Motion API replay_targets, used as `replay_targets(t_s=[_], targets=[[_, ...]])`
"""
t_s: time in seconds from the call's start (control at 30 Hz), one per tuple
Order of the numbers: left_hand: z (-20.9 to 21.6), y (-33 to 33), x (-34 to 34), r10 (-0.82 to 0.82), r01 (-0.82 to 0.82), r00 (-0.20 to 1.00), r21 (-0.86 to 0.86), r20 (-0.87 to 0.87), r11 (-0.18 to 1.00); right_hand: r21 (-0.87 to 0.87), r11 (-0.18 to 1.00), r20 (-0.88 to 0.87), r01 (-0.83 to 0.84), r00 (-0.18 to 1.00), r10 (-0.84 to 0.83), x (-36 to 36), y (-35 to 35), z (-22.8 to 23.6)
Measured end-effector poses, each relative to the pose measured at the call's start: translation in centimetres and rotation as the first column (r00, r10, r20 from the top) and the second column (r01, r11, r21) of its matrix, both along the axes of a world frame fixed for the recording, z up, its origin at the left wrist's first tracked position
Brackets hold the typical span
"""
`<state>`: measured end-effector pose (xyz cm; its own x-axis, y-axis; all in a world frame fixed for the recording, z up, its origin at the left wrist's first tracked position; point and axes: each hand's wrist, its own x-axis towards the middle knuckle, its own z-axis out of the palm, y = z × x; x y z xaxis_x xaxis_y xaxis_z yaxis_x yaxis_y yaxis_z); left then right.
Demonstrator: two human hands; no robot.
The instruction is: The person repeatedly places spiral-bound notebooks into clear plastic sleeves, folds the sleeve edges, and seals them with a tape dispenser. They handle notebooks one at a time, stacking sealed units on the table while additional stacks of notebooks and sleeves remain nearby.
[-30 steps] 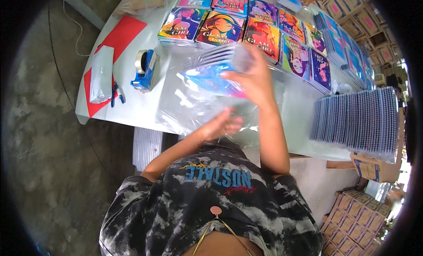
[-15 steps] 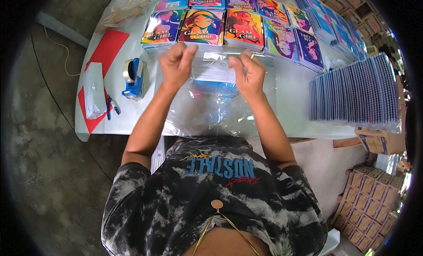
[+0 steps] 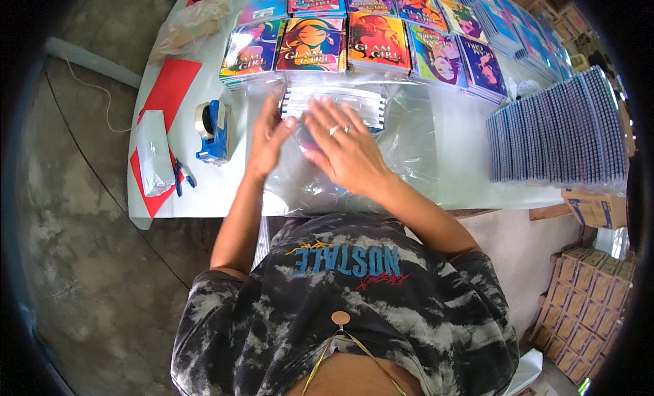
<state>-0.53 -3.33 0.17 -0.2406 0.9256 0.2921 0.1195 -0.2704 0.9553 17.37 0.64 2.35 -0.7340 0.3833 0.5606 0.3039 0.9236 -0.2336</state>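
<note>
A stack of notebooks (image 3: 368,104) lies under clear plastic wrap (image 3: 409,151) at the middle of the table, its white page edges facing me. My left hand (image 3: 264,143) stands at the left end of the stack, thumb apart from the fingers, which are partly blurred. Across the front of the stack lies my right hand (image 3: 344,143), fingers stretched out and a ring on one of them; it rests on or just above the plastic. Neither hand grips anything that shows. The notebooks' covers are mostly hidden by the plastic and my hands.
Behind the stack stand rows of colourful notebooks (image 3: 311,45). On the left are a blue tape dispenser (image 3: 216,134), red sheets (image 3: 178,83), a white wrapped block (image 3: 155,154) and blue-handled scissors (image 3: 182,178). A tall pile of spiral-bound notebooks (image 3: 555,134) stands right, above cardboard boxes (image 3: 579,307).
Both hands have let go of the plastic's far edge and come down toward me. My right hand has moved left and opened across the stack, whose page edges now show more fully.
</note>
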Motion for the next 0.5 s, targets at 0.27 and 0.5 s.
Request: replay_targets(t_s=[0.27, 0.5], targets=[[-0.9, -0.2, 3.8, 0.497, -0.421, 0.700, 0.267, -0.512, 0.867, -0.132, 0.971, -0.100, 0.201, 0.972, -0.215, -2.5, 4.0, 0.4], [1.3, 0.2, 3.9, 0.365, -0.261, 0.556, 0.260, -0.747, 0.930, -0.271, 0.921, -0.631, 0.281, 0.671, -0.390, 2.0, 0.4, -1.5]])
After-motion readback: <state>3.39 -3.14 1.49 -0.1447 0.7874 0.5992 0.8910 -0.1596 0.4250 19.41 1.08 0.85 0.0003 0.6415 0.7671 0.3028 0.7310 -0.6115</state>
